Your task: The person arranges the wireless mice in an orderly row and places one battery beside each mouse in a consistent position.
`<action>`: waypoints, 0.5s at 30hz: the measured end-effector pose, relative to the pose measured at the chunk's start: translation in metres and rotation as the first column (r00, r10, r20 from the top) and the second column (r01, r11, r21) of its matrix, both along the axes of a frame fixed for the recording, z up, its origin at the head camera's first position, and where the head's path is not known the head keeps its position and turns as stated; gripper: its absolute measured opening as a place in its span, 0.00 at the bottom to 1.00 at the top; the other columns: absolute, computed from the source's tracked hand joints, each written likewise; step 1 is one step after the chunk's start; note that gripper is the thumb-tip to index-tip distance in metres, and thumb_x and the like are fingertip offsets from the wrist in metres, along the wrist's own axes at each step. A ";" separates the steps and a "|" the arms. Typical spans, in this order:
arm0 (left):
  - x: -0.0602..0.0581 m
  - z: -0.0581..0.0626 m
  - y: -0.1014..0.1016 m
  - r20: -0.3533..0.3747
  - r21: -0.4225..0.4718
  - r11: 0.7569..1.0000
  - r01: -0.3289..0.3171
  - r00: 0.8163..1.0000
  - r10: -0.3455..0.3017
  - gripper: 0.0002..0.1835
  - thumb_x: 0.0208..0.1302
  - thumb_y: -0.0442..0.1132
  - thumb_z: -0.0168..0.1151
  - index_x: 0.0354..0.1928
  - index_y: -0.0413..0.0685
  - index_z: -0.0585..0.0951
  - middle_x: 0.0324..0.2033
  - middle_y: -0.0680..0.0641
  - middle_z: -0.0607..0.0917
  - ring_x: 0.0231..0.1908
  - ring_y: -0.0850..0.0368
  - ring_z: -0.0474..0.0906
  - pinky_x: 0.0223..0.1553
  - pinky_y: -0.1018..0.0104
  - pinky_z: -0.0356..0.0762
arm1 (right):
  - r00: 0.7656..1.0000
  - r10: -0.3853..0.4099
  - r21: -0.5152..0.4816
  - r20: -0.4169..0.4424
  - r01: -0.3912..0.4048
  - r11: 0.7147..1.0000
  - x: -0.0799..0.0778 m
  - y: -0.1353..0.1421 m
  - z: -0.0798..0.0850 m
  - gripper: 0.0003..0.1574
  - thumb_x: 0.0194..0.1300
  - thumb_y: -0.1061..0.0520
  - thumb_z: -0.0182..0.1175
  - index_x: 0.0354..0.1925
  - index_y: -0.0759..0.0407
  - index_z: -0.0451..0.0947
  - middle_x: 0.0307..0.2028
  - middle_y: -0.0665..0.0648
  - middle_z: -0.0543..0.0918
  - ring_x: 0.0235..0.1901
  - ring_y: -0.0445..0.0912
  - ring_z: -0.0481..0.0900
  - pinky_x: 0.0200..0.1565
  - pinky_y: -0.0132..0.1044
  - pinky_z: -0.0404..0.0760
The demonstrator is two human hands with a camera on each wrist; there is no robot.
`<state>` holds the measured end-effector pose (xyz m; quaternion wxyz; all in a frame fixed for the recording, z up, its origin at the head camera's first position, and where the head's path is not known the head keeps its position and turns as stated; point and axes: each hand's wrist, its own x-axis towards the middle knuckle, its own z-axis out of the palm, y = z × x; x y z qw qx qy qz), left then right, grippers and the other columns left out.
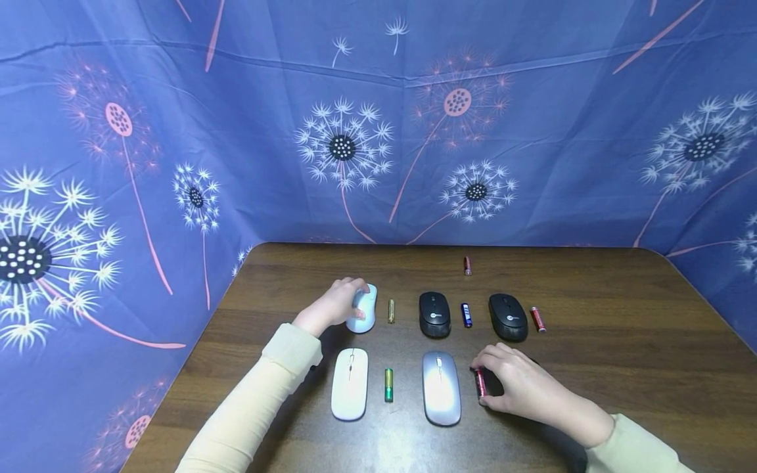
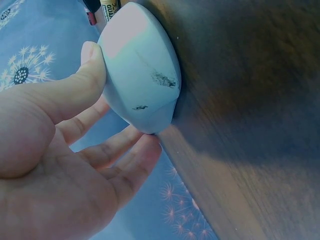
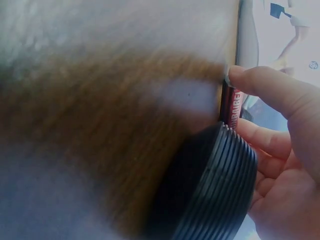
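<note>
In the head view my left hand [image 1: 338, 302] grips a pale blue computer mouse [image 1: 365, 309] at the back left of the table. Thumb and fingers lie along its sides in the left wrist view, where dark smudges mark the mouse [image 2: 142, 70]. My right hand [image 1: 523, 384] pinches a red battery [image 1: 480, 384] between thumb and fingertip, at the front right. Close beside that battery, the right wrist view has a black mouse with a ridged side [image 3: 215, 185], mostly hidden under the hand in the head view.
A white mouse [image 1: 349, 384], a silver mouse [image 1: 441, 387] and two black mice [image 1: 434, 314] lie on the wooden table [image 1: 621, 315]. Among them are a gold battery [image 1: 391, 311], a green one [image 1: 388, 385], a blue one [image 1: 466, 315] and two more red batteries [image 1: 538, 319]. Patterned blue cloth [image 1: 378, 131] hangs behind.
</note>
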<state>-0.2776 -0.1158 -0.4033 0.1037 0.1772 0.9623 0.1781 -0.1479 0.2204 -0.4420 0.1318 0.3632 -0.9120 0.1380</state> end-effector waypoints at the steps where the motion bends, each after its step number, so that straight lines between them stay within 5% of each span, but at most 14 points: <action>1: 0.000 0.000 0.000 0.001 0.002 1.000 0.001 1.000 -0.001 0.27 0.53 0.38 0.70 0.57 0.47 0.74 0.59 0.40 0.72 0.60 0.42 0.65 0.58 0.52 0.69 | 1.000 0.002 -0.001 0.000 -0.002 1.000 0.000 0.000 0.000 0.28 0.35 0.50 0.76 0.38 0.56 0.80 0.36 0.46 0.79 0.38 0.40 0.76 0.39 0.43 0.79; 15: 0.002 0.002 0.000 -0.001 0.008 1.000 0.017 1.000 -0.017 0.28 0.53 0.39 0.70 0.57 0.46 0.74 0.59 0.39 0.73 0.59 0.41 0.66 0.59 0.51 0.68 | 0.999 -0.003 0.008 0.037 0.003 1.000 0.001 0.000 0.002 0.29 0.36 0.50 0.76 0.39 0.56 0.80 0.38 0.47 0.79 0.40 0.41 0.76 0.42 0.44 0.79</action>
